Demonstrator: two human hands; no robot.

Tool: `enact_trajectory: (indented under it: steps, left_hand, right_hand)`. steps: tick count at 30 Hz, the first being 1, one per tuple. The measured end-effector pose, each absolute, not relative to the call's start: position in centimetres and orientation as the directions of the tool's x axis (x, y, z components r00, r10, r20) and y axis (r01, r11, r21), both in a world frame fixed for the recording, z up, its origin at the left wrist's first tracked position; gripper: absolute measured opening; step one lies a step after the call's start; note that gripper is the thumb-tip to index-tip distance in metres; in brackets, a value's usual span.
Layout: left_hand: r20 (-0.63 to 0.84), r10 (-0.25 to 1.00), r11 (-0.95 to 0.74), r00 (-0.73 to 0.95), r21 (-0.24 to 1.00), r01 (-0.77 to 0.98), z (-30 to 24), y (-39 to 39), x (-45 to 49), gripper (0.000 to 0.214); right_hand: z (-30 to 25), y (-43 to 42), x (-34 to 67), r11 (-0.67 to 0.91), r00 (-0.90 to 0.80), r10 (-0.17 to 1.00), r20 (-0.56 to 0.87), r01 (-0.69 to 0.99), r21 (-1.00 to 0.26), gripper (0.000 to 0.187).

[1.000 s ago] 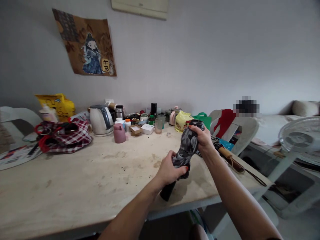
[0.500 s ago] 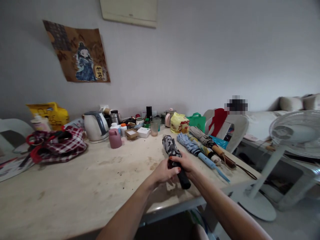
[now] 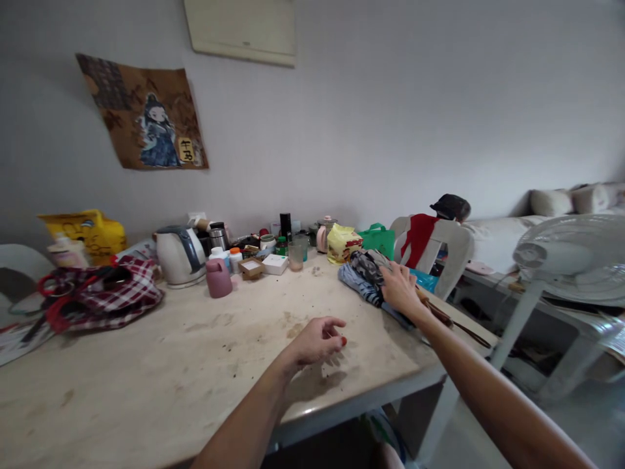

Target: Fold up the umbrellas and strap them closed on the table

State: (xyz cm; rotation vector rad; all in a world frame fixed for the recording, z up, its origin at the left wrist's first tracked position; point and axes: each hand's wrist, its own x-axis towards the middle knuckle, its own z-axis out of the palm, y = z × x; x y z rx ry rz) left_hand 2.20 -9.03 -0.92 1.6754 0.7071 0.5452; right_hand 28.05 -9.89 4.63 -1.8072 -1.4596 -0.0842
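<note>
My right hand (image 3: 401, 290) lies palm down with its fingers stretched over a pile of folded umbrellas (image 3: 359, 286) at the right end of the table (image 3: 161, 365). A grey camouflage umbrella (image 3: 365, 263) lies on top of the pile, just beyond my fingertips. A blue one sits beside it, and a brown wooden handle (image 3: 436, 312) pokes out behind my wrist. My left hand (image 3: 318, 340) hovers low over the tabletop with its fingers loosely curled and apart, holding nothing.
Along the wall stand a white kettle (image 3: 178, 255), a pink bottle (image 3: 217, 278), small boxes, jars, a glass (image 3: 295, 255), a yellow snack bag (image 3: 340, 242) and a green bag (image 3: 376, 238). A red plaid bag (image 3: 100, 298) lies at the left. Right of the table are a white chair (image 3: 446, 251) and a fan (image 3: 566, 260).
Both hands held the camouflage umbrella, lowered it to the table, then my right hand carried it onto the pile at the right. My left hand let go and stayed behind.
</note>
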Motion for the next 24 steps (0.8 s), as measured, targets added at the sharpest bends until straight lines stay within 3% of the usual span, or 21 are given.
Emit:
enact_trajectory:
  steps: [2, 4, 7, 9, 15, 19, 24]
  left_hand:
    - [0.041, 0.750, -0.275, 0.660, 0.927, 0.255, -1.3, -9.0, 2.3, 0.048]
    - [0.170, 0.791, -0.463, 0.588, 0.795, 0.392, -1.8, -8.8, 2.3, 0.042]
    - [0.318, 0.792, -0.604, 0.521, 0.533, 0.593, -2.3, -8.4, 2.1, 0.031]
    - [0.288, 0.808, -0.588, 0.514, 0.458, 0.667, -2.4, -8.0, 1.9, 0.025]
    - [0.175, 0.761, -0.630, 0.624, 0.430, 0.647, -2.2, -8.1, 2.1, 0.025]
    - [0.140, 0.682, -0.717, 0.718, 0.321, 0.619, -2.3, -8.2, 2.3, 0.019]
    - [0.147, 0.654, -0.745, 0.742, 0.293, 0.599, -2.6, -7.8, 2.3, 0.016]
  right_hand:
    - [3.2, -11.3, 25.2, -0.048, 0.157, 0.804, 0.573, 0.978, -0.201, 0.046]
    - [1.0, -12.4, 21.9, 0.060, -0.005, 0.837, 0.547, 0.995, -0.083, 0.044]
    - [-2.5, -12.8, 18.0, 0.346, -0.220, 0.849, 0.481, 0.919, -0.191, 0.038]
    - [-4.4, -12.4, 16.9, 0.413, -0.235, 0.829, 0.507, 0.869, -0.273, 0.034]
    - [-5.9, -11.9, 17.8, 0.402, -0.167, 0.786, 0.595, 0.869, -0.287, 0.020]
    - [-5.8, -12.0, 18.1, 0.377, -0.166, 0.811, 0.561, 0.882, -0.283, 0.019]
    - [-5.9, -11.9, 17.8, 0.372, -0.205, 0.848, 0.489, 0.887, -0.274, 0.017]
